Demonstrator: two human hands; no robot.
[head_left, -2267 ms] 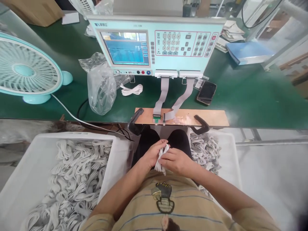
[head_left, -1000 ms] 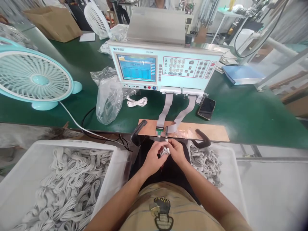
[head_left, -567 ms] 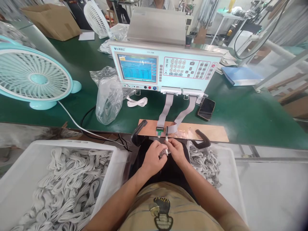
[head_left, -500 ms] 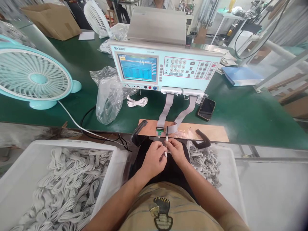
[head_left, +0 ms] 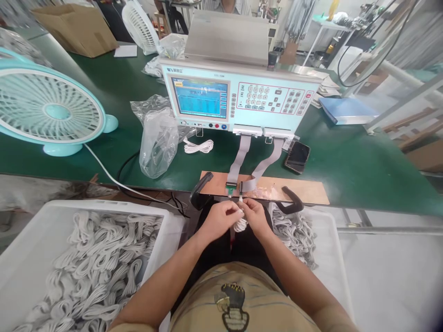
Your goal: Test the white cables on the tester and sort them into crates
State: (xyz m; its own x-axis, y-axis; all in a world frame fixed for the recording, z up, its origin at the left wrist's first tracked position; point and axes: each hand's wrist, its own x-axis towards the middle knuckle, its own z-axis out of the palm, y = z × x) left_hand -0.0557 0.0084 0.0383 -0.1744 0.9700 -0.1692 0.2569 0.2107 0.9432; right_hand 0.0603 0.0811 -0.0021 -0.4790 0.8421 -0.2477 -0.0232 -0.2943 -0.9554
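While the white cable bundle hangs just on your side of the copper-toned board, it looks light, soft and floppy — little strain on your grip. Its loops may slip apart, and the stiffer plug at the board's near edge is likely the delicate part, so hold its housing, not the wire. Your right hand has its fingertips closed on that plug; your left hand pinches at the bundle's top — exactly which part, its fingers cover. Beyond the board, the tester shows screen text too small to read, and a person is cut off above.
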